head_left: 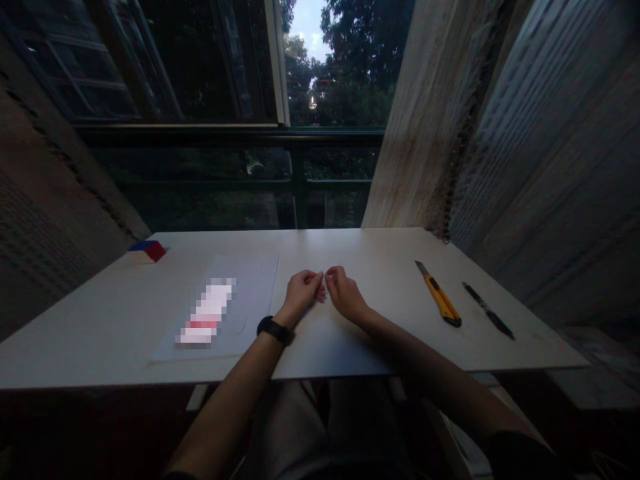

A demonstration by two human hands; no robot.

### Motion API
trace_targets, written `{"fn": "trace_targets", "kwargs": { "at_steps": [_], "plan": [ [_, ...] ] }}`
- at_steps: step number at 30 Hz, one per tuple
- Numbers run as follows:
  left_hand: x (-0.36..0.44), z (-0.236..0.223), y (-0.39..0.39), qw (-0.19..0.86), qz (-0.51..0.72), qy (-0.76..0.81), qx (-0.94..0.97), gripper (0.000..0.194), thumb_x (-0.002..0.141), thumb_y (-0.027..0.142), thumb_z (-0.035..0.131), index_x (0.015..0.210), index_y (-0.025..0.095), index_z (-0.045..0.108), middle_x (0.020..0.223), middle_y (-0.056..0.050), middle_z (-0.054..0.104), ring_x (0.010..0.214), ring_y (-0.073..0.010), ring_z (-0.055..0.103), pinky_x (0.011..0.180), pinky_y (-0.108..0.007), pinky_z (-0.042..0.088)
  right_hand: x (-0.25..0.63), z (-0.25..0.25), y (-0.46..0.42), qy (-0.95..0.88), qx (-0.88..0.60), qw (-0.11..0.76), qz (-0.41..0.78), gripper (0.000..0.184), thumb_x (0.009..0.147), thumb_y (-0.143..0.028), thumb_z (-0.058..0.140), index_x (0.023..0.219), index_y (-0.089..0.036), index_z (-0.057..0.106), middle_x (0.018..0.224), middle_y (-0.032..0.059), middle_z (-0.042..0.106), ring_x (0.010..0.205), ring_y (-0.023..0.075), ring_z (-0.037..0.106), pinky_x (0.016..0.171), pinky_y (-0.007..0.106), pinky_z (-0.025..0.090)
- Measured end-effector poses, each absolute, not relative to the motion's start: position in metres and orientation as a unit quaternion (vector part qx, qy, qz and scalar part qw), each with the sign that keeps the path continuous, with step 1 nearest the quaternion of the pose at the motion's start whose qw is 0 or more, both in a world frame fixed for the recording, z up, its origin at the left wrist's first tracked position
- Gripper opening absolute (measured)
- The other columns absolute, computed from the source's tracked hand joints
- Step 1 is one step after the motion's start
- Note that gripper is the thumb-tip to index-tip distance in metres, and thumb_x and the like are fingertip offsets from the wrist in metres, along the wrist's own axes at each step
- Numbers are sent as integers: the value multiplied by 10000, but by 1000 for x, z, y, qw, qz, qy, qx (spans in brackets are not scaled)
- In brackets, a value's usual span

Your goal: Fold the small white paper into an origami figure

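Observation:
My left hand point(303, 291), with a dark watch point(275, 330) at its wrist, is closed in a pinch above the middle of the white table point(320, 353). Close beside it, my right hand point(345, 293) is also pinched, its fingertips almost meeting those of the left. Whatever lies between the fingertips is too small or too dim to make out. Left of my left hand are white paper sheets point(255, 287), with a blurred-out pink and white patch over them.
A yellow utility knife point(440, 297) with its blade out lies to the right, beside a black pen point(487, 310). At the far left corner sits a blue, red and white cube point(147, 251). Curtains point(420, 113) and a window edge the table's back.

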State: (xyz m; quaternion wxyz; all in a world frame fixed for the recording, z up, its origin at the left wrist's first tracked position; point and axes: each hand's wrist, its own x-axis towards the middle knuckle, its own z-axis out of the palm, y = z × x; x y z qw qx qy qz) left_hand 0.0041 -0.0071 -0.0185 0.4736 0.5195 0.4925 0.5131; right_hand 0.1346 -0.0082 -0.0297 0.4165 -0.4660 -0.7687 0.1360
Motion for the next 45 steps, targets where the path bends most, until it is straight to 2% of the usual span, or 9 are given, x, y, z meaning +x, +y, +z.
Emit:
{"fn": "trace_targets", "kwargs": {
  "at_steps": [9,21,28,34,41,45],
  "plan": [
    [2,-19,-5,446,525,507,518,327,694,443,630,667,127,553,518,-18,588,395,-104,541,381,-204,434,139,-24,-12,-770,-416,439,203,175,872,-219,364,1031,-178,426,664,-6,565,598,132,540,595,246,398],
    [2,-17,-7,452,537,493,515,308,694,420,634,725,118,582,516,-10,584,396,-94,523,382,-196,418,143,-19,-12,-747,-374,432,339,140,851,-262,408,968,-192,436,550,-73,476,445,85,455,457,200,362],
    [0,-21,-5,397,511,516,561,341,685,472,618,729,134,622,517,-5,594,412,-103,528,424,-208,400,144,-22,-8,-719,-380,445,375,155,812,-288,465,936,-197,447,590,-65,522,420,74,476,416,191,375],
    [-3,-27,0,351,498,531,590,365,690,505,592,665,141,612,471,9,543,443,-105,491,446,-205,347,144,-22,-4,-683,-343,467,445,168,792,-314,497,905,-201,445,527,-74,526,424,87,491,429,205,406],
    [-4,-21,-4,299,515,509,622,299,699,450,599,721,155,645,608,-16,614,562,-125,529,540,-220,375,140,-23,-8,-672,-356,477,440,205,779,-295,516,915,-219,382,577,-66,563,439,89,504,419,201,409],
    [-4,-18,-4,321,533,501,602,283,664,424,643,742,153,667,669,-33,639,631,-138,548,592,-232,401,137,-23,-11,-669,-357,488,433,213,788,-299,505,923,-227,357,640,-47,599,437,87,516,420,205,424]
  ]
}}
